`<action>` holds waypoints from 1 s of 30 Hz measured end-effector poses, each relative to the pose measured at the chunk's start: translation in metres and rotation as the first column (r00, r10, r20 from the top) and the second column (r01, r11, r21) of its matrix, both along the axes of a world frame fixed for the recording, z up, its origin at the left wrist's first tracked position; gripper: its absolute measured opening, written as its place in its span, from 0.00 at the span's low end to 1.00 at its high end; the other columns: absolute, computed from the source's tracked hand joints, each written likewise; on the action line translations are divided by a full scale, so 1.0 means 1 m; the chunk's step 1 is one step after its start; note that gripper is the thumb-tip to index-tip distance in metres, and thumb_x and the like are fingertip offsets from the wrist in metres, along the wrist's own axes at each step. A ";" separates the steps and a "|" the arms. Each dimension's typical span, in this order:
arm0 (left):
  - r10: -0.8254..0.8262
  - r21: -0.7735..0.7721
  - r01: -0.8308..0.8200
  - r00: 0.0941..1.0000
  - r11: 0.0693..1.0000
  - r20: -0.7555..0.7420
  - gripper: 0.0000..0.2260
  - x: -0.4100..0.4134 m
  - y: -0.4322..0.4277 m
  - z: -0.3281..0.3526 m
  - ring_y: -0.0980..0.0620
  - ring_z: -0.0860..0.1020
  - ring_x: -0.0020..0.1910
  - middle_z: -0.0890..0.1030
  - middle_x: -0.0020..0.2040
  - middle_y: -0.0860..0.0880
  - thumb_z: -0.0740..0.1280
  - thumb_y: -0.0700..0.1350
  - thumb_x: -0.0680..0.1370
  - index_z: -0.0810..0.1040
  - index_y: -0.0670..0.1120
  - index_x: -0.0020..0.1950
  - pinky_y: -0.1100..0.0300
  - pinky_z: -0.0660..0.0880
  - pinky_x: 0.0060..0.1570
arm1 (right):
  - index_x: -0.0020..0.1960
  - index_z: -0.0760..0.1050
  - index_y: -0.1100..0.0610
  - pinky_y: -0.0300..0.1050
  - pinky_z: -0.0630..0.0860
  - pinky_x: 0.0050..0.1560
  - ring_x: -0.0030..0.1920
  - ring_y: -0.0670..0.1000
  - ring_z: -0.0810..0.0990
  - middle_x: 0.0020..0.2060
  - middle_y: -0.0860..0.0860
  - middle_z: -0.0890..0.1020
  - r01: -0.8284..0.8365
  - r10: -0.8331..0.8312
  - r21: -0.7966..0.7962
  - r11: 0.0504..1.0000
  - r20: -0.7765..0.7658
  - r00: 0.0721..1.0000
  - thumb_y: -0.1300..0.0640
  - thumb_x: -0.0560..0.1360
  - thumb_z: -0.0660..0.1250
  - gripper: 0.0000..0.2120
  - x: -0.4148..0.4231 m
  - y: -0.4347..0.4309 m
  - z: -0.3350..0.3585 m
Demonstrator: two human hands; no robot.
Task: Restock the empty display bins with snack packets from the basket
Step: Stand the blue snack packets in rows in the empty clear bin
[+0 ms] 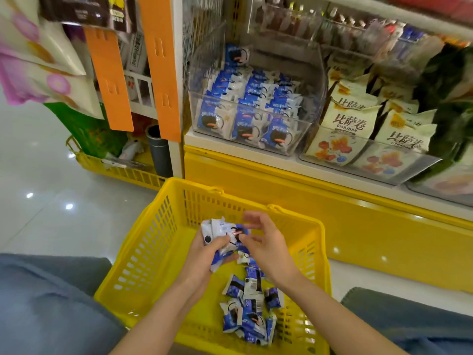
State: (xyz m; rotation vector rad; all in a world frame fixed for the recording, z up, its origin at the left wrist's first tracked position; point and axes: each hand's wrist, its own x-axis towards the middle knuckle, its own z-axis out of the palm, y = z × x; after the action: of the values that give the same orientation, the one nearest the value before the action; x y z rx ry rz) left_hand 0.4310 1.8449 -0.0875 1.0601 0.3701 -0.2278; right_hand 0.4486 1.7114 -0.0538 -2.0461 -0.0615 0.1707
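Low centre of the frame, over the yellow basket point(153, 239), the left hand point(204, 254) clutches a bunch of snack packets point(225, 234). The right hand point(266, 249) has its fingers point(252, 219) spread loosely against the bunch; whether they grip, I cannot tell. The packets look light, crinkly and slippery, best pinched by their sealed edges.

basket point(153, 239): yellow, slotted, on floor | packets point(252, 312): blue-white, heaped loose inside | bunch point(225, 237): gripped in left hand point(204, 256) above basket | clear bin point(316, 83): rows of same packets

The person wore blue-grey trousers point(51, 298) (denim, by the look); the left hand point(204, 252), right hand point(267, 248) and forearms point(163, 308) were bare.
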 end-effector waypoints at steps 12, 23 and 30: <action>0.029 0.253 -0.128 0.933 0.959 0.360 0.13 0.038 0.010 0.084 0.56 0.82 0.48 0.81 0.51 0.57 0.66 0.40 0.77 0.71 0.54 0.57 0.65 0.78 0.34 | 0.58 0.77 0.57 0.39 0.80 0.47 0.53 0.48 0.82 0.52 0.51 0.84 0.279 0.111 0.684 0.674 -0.468 0.877 0.55 0.69 0.71 0.18 0.029 0.003 0.071; -0.091 0.552 -0.183 0.897 0.814 0.432 0.15 0.095 0.031 0.149 0.64 0.74 0.39 0.73 0.44 0.58 0.68 0.44 0.76 0.63 0.49 0.56 0.79 0.69 0.31 | 0.60 0.74 0.61 0.38 0.79 0.47 0.48 0.46 0.83 0.49 0.51 0.84 0.155 -0.059 0.619 0.770 -0.173 0.983 0.53 0.75 0.67 0.16 0.097 0.029 0.139; -0.039 0.493 -0.217 0.888 0.843 0.458 0.10 0.140 0.057 0.167 0.66 0.76 0.41 0.77 0.46 0.59 0.67 0.48 0.76 0.73 0.52 0.55 0.81 0.68 0.33 | 0.63 0.72 0.60 0.41 0.75 0.54 0.54 0.50 0.79 0.55 0.54 0.80 0.276 -0.283 0.067 0.959 0.328 0.901 0.50 0.72 0.71 0.24 0.233 0.031 0.179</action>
State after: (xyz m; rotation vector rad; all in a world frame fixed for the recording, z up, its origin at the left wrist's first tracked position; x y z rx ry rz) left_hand 0.5705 1.9019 0.0793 1.6009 0.0502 0.2329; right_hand 0.6821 1.7428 0.1251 -2.0198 0.0212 -0.3587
